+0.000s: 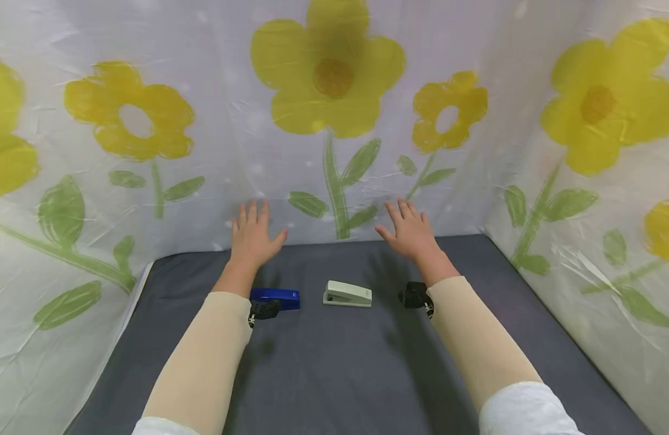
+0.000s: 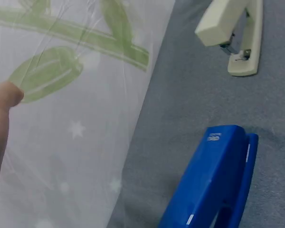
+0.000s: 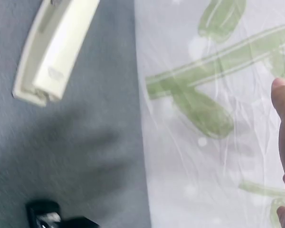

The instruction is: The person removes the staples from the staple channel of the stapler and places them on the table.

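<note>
In the head view my left hand [image 1: 251, 240] is raised before the curtain, palm forward, fingers straight and spread. My right hand [image 1: 410, 232] is held up the same way, opposite it. Neither hand holds anything. A blue stapler [image 1: 285, 298] lies on the dark cloth beneath my left wrist, partly hidden by the wrist camera. Between the two arms sits a cream stapler [image 1: 347, 294], also seen in both wrist views. A black object [image 3: 43, 213] enters the lower left edge of the right wrist view, only partly shown. Each wrist view catches a bit of its hand at the side.
A dark grey cloth [image 1: 334, 368] covers the table. White curtains with yellow flowers [image 1: 334, 78] and green leaves enclose its back, left and right sides. Black wrist cameras [image 1: 265, 310] are strapped beneath the forearms. My right arm's shadow falls across the cloth.
</note>
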The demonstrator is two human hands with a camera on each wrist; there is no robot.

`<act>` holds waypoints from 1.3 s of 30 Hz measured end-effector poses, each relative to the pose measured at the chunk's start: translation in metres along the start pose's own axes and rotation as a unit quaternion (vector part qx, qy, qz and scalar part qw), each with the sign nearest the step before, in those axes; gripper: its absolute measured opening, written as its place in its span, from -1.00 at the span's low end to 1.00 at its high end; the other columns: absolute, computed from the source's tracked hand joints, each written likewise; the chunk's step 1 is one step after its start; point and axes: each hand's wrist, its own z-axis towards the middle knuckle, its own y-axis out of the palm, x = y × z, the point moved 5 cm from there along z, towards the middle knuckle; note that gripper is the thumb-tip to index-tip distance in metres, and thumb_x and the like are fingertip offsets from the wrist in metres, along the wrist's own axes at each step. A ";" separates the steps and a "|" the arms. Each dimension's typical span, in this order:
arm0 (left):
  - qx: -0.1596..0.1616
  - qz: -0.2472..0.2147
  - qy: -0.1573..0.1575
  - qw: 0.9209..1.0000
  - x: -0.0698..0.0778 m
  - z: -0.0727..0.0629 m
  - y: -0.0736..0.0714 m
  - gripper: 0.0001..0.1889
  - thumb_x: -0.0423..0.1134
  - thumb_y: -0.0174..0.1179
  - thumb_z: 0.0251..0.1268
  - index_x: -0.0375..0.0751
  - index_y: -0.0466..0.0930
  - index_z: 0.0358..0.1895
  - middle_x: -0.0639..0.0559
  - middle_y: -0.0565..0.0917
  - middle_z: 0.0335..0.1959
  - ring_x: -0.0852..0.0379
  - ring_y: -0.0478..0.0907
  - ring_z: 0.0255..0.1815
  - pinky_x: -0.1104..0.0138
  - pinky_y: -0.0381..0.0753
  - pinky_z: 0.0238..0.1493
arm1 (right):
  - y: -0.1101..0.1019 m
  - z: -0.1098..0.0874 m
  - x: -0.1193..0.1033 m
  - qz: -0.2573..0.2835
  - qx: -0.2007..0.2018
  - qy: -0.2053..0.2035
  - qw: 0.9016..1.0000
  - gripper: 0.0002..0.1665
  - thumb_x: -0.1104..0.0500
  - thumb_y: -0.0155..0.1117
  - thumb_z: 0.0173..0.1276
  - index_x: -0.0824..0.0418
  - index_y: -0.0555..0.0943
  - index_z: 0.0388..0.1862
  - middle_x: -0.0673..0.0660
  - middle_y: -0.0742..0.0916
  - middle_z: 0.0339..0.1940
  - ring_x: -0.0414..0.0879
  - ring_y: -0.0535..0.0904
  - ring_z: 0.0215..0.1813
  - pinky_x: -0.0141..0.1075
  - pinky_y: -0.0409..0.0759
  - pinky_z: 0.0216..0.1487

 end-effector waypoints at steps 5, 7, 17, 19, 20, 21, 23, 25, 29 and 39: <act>0.024 0.012 0.020 0.999 0.009 -0.012 0.004 -0.05 0.25 0.04 0.47 -0.25 -0.10 0.67 -0.43 -0.08 0.63 -0.41 -0.27 0.63 -0.30 -0.17 0.52 | 0.010 -0.014 -0.002 0.020 0.026 -0.025 0.999 -0.09 -0.27 -0.03 0.63 0.13 -0.01 0.71 0.35 0.09 0.67 0.30 -0.10 0.66 0.35 -0.10 0.52; 0.031 0.025 0.029 0.999 0.014 -0.018 0.008 -0.05 0.26 0.06 0.45 -0.23 -0.06 0.67 -0.41 -0.06 0.63 -0.39 -0.25 0.64 -0.30 -0.14 0.52 | 0.017 -0.024 -0.001 0.025 0.029 -0.033 0.999 -0.10 -0.25 0.01 0.62 0.14 0.02 0.71 0.35 0.12 0.66 0.31 -0.08 0.65 0.35 -0.07 0.51; 0.015 0.045 0.080 0.996 0.048 -0.047 0.018 -0.15 0.30 0.03 0.48 -0.09 0.10 0.65 -0.30 -0.05 0.66 -0.29 -0.28 0.66 -0.22 -0.26 0.56 | 0.041 -0.071 0.002 0.050 0.049 -0.046 0.996 -0.09 -0.24 0.09 0.59 0.16 0.08 0.69 0.34 0.20 0.63 0.32 -0.04 0.64 0.35 -0.07 0.52; 0.017 0.055 0.093 0.994 0.055 -0.052 0.019 -0.15 0.30 0.03 0.49 -0.08 0.10 0.65 -0.28 -0.04 0.66 -0.27 -0.27 0.67 -0.21 -0.24 0.56 | 0.040 -0.079 0.004 0.051 0.054 -0.045 0.996 -0.09 -0.23 0.12 0.58 0.15 0.08 0.69 0.34 0.20 0.64 0.30 -0.04 0.65 0.35 -0.08 0.52; 0.018 0.056 0.099 0.993 0.058 -0.055 0.020 -0.16 0.31 0.03 0.49 -0.07 0.10 0.66 -0.27 -0.03 0.66 -0.26 -0.27 0.67 -0.21 -0.24 0.56 | 0.040 -0.083 0.004 0.053 0.057 -0.044 0.996 -0.08 -0.23 0.13 0.58 0.15 0.07 0.69 0.33 0.20 0.64 0.30 -0.05 0.65 0.35 -0.08 0.52; 0.018 0.056 0.104 0.993 0.061 -0.057 0.021 -0.16 0.31 0.03 0.48 -0.06 0.10 0.66 -0.26 -0.02 0.66 -0.25 -0.26 0.67 -0.21 -0.25 0.56 | 0.040 -0.087 0.005 0.053 0.061 -0.044 0.996 -0.08 -0.22 0.14 0.57 0.15 0.07 0.69 0.33 0.21 0.63 0.30 -0.05 0.65 0.36 -0.08 0.51; 0.016 0.058 0.111 0.992 0.066 -0.062 0.024 -0.16 0.31 0.03 0.48 -0.03 0.09 0.66 -0.24 -0.01 0.66 -0.24 -0.26 0.67 -0.21 -0.23 0.56 | 0.041 -0.095 0.007 0.055 0.066 -0.043 0.995 -0.06 -0.22 0.16 0.56 0.15 0.07 0.69 0.34 0.22 0.63 0.30 -0.05 0.65 0.36 -0.08 0.51; 0.015 0.055 0.118 0.991 0.070 -0.065 0.027 -0.16 0.31 0.05 0.47 -0.03 0.10 0.66 -0.24 0.01 0.66 -0.24 -0.25 0.67 -0.21 -0.24 0.56 | 0.043 -0.102 0.011 0.054 0.069 -0.041 0.995 -0.06 -0.22 0.17 0.56 0.16 0.07 0.69 0.34 0.23 0.62 0.29 -0.05 0.65 0.35 -0.08 0.52; 0.015 0.048 0.126 0.991 0.079 -0.068 0.034 -0.17 0.30 0.06 0.48 -0.02 0.12 0.65 -0.24 0.03 0.65 -0.23 -0.24 0.67 -0.20 -0.23 0.57 | 0.049 -0.111 0.021 0.058 0.076 -0.033 0.995 -0.06 -0.20 0.19 0.55 0.20 0.11 0.68 0.36 0.26 0.61 0.30 -0.02 0.64 0.34 -0.09 0.52; -0.012 0.028 0.152 0.988 0.107 -0.071 0.060 -0.17 0.29 0.07 0.48 -0.03 0.11 0.65 -0.26 0.07 0.64 -0.25 -0.19 0.66 -0.16 -0.15 0.58 | 0.073 -0.129 0.045 0.046 0.074 -0.011 0.996 -0.10 -0.17 0.23 0.53 0.23 0.18 0.65 0.38 0.32 0.57 0.34 0.08 0.60 0.36 -0.01 0.50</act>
